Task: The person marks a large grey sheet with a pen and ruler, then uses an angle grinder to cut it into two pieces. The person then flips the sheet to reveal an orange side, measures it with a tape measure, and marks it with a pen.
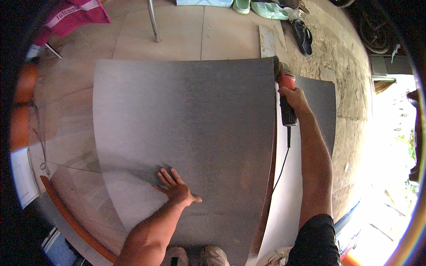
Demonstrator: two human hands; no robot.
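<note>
A large grey sheet (199,115) lies flat in front of me and fills the middle of the head view. My left hand (174,186) presses on its near part, palm down with the fingers spread. At the sheet's far right corner, my right hand (293,98) is wrapped round a red and black angle grinder (287,113). The grinder's head meets the sheet's right edge there, and its disc is mostly hidden. From the rear of the tool a black cord (283,166) runs back toward me along that edge.
Beneath the right edge shows a white surface (284,208), with another grey sheet (317,102) beyond my right forearm. Green clogs (269,11) and a black sandal (302,37) lie on the floor at the far side. A metal leg (153,22) stands on the tiles.
</note>
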